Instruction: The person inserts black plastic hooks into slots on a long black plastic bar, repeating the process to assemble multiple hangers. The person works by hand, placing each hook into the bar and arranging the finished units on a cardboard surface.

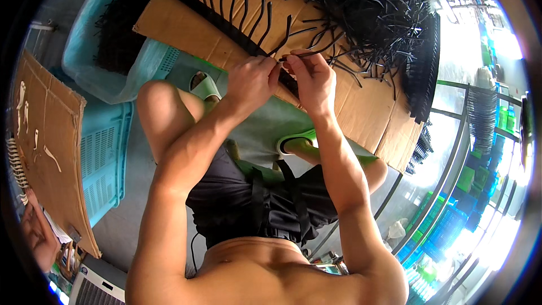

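Across the cardboard-covered work surface runs a long black strip, with a row of thin black bent-tipped pieces standing up from it; they are shaped like eyeglass temples. Both my hands meet at the strip's near end. My right hand is closed in a pinch on one such black piece, whose curved end sticks out to the right. Beside it, my left hand has its fingers pressed together at the strip; what lies between them is hidden. A large tangled heap of loose black pieces is just beyond.
At the left stand a teal plastic crate and a bag-lined bin with a dark pile. A cardboard sheet with pale pieces is near another person's hand. Metal rails and a filled black rack are at the right.
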`<state>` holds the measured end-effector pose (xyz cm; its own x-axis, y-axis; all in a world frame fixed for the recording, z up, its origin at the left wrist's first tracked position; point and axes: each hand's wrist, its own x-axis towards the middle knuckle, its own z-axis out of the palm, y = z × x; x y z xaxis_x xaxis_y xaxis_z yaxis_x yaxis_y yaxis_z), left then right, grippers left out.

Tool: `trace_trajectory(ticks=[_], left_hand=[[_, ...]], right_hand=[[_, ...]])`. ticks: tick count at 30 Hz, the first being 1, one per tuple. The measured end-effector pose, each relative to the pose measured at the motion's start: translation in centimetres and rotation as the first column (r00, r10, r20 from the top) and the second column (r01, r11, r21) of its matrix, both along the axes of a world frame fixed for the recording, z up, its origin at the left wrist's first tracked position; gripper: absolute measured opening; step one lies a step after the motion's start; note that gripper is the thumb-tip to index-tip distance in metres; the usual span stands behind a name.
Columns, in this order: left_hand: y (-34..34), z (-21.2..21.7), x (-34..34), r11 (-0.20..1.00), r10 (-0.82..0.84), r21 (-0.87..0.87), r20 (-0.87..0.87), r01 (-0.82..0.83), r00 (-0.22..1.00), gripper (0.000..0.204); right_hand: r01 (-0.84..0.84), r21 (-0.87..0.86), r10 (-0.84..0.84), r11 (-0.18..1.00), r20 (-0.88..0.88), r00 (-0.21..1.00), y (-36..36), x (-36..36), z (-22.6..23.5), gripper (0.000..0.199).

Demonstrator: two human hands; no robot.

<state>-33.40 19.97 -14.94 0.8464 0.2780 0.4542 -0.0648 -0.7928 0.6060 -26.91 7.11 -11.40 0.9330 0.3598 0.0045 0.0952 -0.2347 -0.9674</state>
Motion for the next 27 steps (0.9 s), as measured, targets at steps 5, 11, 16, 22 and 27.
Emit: trace_trajectory(ticks=[5,11,16,22,27], left_hand=[[0.0,0.0,0.0,1.0,-0.006,-0.006,0.012,0.006,1.0,0.013],[0.1,-0.2,0.1,1.0,-0.006,0.01,-0.009,0.006,1.0,0.012],[0.0,-0.5,0.2,1.0,0.007,0.03,-0.022,-0.007,1.0,0.007],[0.1,-0.9,0.0,1.0,0.007,0.023,0.011,-0.008,1.0,0.007],[1.3,-0.4,-0.5,0.985,0.169,0.062,-0.138,-0.162,0.976,0.015]], right_hand=[[-0.037,-0.046,0.04,0.998,0.049,0.998,-0.1,0.0,0.2,0.016],[-0.045,-0.097,0.056,0.994,0.113,0.992,0.1,-0.2,0.7,0.014],[-0.041,-0.165,0.079,0.985,0.232,0.97,0.3,-0.4,0.3,0.013],[-0.197,-0.451,0.346,0.87,0.275,0.897,0.1,0.9,1.9,0.016],[-0.331,-0.487,0.405,0.808,0.052,0.913,0.5,8.3,2.7,0.029]])
